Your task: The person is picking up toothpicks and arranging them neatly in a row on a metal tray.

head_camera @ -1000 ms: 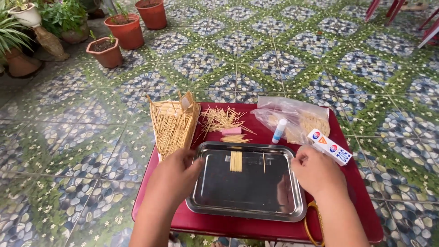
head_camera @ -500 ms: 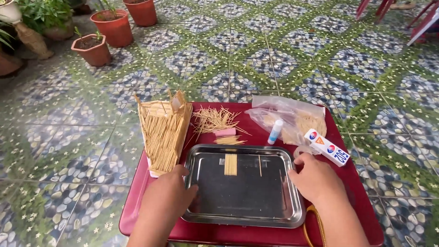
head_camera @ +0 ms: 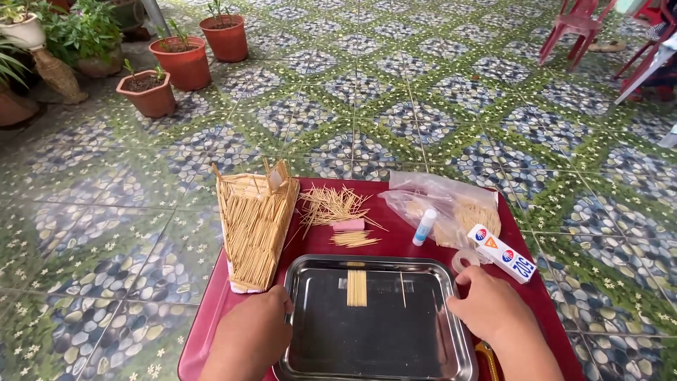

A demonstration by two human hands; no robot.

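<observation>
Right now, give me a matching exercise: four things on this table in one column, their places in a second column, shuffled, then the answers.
1. tray
2. stick house
3. glue stick
4. stick strip

A. left of the tray, on the red table
B. inside the tray
C. beside the plastic bag
D. between left hand and right hand

Pairs: 1-D, 2-A, 3-C, 4-B

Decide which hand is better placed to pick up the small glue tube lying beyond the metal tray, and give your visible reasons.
Probably the right hand. It rests at the metal tray's right edge, on the same side as the glue tube. The left hand grips the tray's left edge, beside the toothpick model, and would have to cross over.
</observation>
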